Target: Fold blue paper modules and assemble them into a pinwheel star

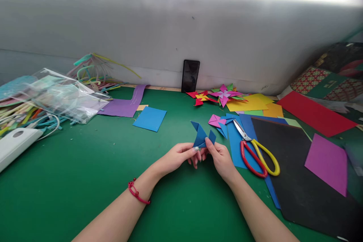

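Observation:
A folded piece of dark blue paper (pixel 200 135) is held up over the green table, with two pointed flaps standing away from its lower edge. My left hand (pixel 185 153) pinches its lower left side, thumb on the near face. On the lower right, my right hand (pixel 219 155) grips the same paper with the thumb pressed on a fold. The other fingers of both hands curl beneath it, partly hidden. Just beyond lies a pink and blue folded paper piece (pixel 217 120). Scissors (pixel 245 136) with red and yellow handles rest right of my right hand.
A flat blue square (pixel 150 119) and purple paper (pixel 120 107) lie left on the green table (pixel 113 181). Folded paper stars (pixel 224 93) sit near an upright phone (pixel 190 75). At right are a black board (pixel 286 166) and red paper (pixel 316 112); plastic wrapping (pixel 82 102) lies left.

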{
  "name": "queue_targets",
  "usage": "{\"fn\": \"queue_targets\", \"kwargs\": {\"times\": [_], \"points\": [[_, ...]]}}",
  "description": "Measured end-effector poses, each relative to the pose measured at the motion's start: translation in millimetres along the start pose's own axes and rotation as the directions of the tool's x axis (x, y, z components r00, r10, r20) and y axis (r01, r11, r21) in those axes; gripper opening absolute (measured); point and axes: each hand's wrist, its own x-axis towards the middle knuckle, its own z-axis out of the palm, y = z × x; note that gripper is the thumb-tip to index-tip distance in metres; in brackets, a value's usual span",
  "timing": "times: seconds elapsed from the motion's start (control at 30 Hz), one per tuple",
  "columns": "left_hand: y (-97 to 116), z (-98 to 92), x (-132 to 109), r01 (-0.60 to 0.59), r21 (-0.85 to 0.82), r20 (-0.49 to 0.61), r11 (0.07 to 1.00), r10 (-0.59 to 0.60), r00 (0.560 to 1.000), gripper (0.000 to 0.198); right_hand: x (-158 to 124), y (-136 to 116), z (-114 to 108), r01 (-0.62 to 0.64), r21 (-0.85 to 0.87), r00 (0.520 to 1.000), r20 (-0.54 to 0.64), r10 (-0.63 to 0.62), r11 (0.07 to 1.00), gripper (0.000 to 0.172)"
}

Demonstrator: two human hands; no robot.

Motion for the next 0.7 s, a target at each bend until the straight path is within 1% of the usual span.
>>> {"fn": "queue_targets", "kwargs": {"times": [0.1, 0.3, 0.57, 0.7], "points": [[-1.6, -1.2, 0.3, -0.001, 0.003, -0.006, 1.000, 0.001, 1.000, 0.036, -0.2, 1.0, -0.3, 0.001, 0.003, 1.000, -0.010, -0.001, 1.000, 0.042], [-3.2, -2.1, 0.4, -0.003, 0.019, 0.004, 1.000, 0.003, 1.000, 0.033, -0.4, 2.3, -1.1, -0.003, 0.005, 1.000, -0.005, 0.003, 1.000, 0.043], [-4.2, -0.9, 1.8, -0.024, 0.028, 0.017, 0.999, 0.023, 1.000, 0.031, -0.2, 0.9, -0.9, 0.032, -0.063, 0.998, 0.063, -0.028, 0.998, 0.043], [-6.2, -0.4, 2.1, -0.029, 0.025, -0.002, 0.999, 0.029, 1.000, 0.030, -0.5, -0.2, -0.3, 0.018, -0.095, 1.000, 0.019, -0.016, 0.995, 0.043]]}}
